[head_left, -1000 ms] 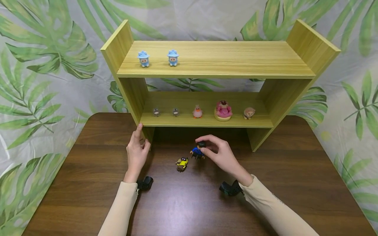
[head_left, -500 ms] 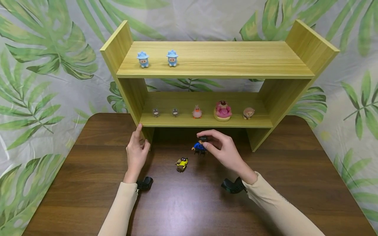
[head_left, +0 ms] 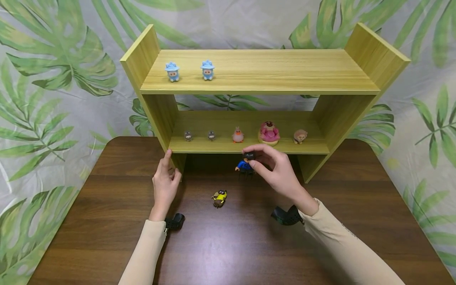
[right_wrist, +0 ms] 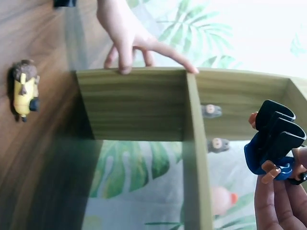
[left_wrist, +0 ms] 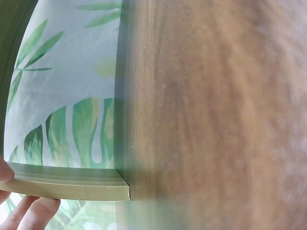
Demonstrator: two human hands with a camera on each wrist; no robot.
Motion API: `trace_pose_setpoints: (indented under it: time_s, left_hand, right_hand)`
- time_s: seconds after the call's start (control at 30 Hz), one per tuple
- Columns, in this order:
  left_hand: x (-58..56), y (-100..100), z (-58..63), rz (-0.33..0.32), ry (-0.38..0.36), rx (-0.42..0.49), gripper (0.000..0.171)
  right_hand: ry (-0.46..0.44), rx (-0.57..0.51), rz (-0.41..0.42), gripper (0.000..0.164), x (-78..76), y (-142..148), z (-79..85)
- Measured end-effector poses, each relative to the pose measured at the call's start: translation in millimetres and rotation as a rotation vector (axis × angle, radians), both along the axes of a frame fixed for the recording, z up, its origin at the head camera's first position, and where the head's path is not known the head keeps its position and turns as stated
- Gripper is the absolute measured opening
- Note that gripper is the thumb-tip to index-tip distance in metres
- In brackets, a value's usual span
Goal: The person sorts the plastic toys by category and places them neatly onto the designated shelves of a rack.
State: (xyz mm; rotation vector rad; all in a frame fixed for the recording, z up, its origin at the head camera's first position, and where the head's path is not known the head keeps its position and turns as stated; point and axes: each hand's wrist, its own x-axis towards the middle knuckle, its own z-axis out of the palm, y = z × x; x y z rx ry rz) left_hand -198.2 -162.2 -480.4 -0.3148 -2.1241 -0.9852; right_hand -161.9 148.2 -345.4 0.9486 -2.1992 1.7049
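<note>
My right hand (head_left: pixel 279 170) pinches a toy figure (head_left: pixel 244 166) with black hair and a blue top by its head. It holds the figure upright above the table, just below the middle shelf's front edge. In the right wrist view the figure's dark legs (right_wrist: pixel 278 124) show. My left hand (head_left: pixel 166 186) grips the left side panel of the wooden shelf unit (head_left: pixel 267 85), its index finger stretched up to the middle shelf's corner. Fingers (left_wrist: pixel 41 211) lie on either side of that panel in the left wrist view. A yellow and brown toy figure (head_left: pixel 219 198) lies on the table between the hands.
Two blue-hatted figures (head_left: pixel 208 70) stand on the top board. Along the middle shelf are two small grey figures (head_left: pixel 211 135), a pink duck-like figure (head_left: pixel 238 135), a pink bear (head_left: pixel 269 133) and a pale round figure (head_left: pixel 300 136). The table (head_left: pixel 221 245) is dark wood.
My right hand has lifted the blue-topped toy figure from near the table, up and slightly right toward the shelf unit. The left hand has stayed in place.
</note>
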Motion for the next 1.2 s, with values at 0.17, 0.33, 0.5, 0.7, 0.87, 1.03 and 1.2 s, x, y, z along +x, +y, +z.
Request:
trace_pose_setpoints:
  time_s: [0.17,0.33,0.5,0.7,0.87,1.03,1.2]
  left_hand:
    - [-0.5,0.1,0.1,0.002,0.007,0.004,0.090]
    - [-1.5,0.4,-0.6,-0.001,0.021,0.019,0.092]
    - [-1.5,0.5,-0.4,-0.003,0.019,0.018,0.091]
    - [-1.3,0.3,-0.9,-0.004,0.009,0.012,0.093]
    - [-1.1,-0.3,-1.5,-0.005,0.006,0.013,0.093]
    - [-0.7,-0.4,-1.3,-0.004,0.003,0.010,0.091]
    - [-0.6,-0.3,-0.7,-0.007,-0.002,0.018,0.090]
  right_hand:
    - [0.023,-0.024,0.004,0.030,-2.0,1.1,11.3]
    - [0.030,-0.035,0.020,0.031,-3.0,1.7,23.4]
    - [0.056,-0.045,0.021,0.031,-3.9,2.5,33.7]
    - [0.097,-0.057,0.013,0.030,-5.4,2.9,49.6]
    - [0.114,-0.045,-0.004,0.029,-6.8,1.9,61.5]
    - [0.139,-0.035,-0.002,0.029,-8.6,1.4,69.6]
    - [0.176,-0.043,0.016,0.028,-10.7,1.4,77.3]
